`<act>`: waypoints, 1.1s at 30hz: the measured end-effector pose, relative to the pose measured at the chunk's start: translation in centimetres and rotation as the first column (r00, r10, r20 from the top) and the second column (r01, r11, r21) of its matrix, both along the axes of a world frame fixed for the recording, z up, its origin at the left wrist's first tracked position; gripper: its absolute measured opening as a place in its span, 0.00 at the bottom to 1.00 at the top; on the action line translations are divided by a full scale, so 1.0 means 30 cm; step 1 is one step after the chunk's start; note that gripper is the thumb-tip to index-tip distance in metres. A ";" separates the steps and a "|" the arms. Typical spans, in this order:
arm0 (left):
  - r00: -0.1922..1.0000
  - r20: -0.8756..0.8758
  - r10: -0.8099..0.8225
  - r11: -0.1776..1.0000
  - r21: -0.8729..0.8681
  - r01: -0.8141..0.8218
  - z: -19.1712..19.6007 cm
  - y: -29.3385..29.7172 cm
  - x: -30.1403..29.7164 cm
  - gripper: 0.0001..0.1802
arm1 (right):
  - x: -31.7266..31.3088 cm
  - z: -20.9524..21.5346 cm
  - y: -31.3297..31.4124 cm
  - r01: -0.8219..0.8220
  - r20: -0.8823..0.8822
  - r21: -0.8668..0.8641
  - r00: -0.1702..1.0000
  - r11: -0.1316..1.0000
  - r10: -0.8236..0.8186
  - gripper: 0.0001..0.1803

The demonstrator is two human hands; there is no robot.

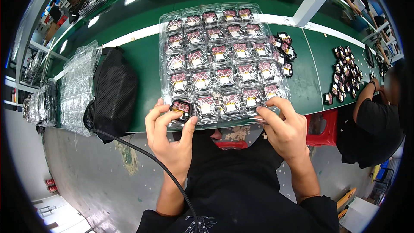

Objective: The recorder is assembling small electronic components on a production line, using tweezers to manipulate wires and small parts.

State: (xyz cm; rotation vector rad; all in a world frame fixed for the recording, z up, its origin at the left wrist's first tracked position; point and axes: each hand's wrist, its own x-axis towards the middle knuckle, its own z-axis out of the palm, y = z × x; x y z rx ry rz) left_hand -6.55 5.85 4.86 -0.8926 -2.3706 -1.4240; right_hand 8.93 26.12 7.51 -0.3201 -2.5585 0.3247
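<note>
A clear plastic blister tray [164,39] lies before me on the green table, its pockets holding rows of small black-framed electronic parts with pinkish and white faces. At the near left corner, my left hand [170,131] has its fingers and thumb around one small black-framed electronic part [181,108], which sits tilted in or just over its pocket. My right hand [286,127] is at the near right corner, fingers bent over the tray's edge beside the last pocket and thumb at the rim. The underside of its grip is hidden.
Right of the tray lie several loose parts [285,51], with a larger pile [346,74] farther right near a seated co-worker [371,121]. On the left are a black mesh bag [115,90] and stacked empty clear trays [77,88]. A black cable [159,162] crosses my left forearm.
</note>
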 end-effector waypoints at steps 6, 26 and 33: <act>0.994 -0.110 -0.003 0.982 -0.186 -0.017 -0.007 -0.017 0.012 0.18 | 0.008 -0.010 0.019 0.017 0.006 -0.016 1.000 1.000 -0.017 0.14; 0.977 -0.215 -0.008 0.915 -0.395 -0.079 -0.060 -0.033 0.043 0.26 | -0.016 0.015 0.028 -0.032 0.062 -0.071 0.997 0.997 0.036 0.12; 0.969 -0.246 -0.023 0.862 -0.496 -0.105 -0.039 -0.041 0.043 0.27 | -0.024 0.009 0.027 -0.031 0.043 -0.073 0.998 0.997 0.034 0.11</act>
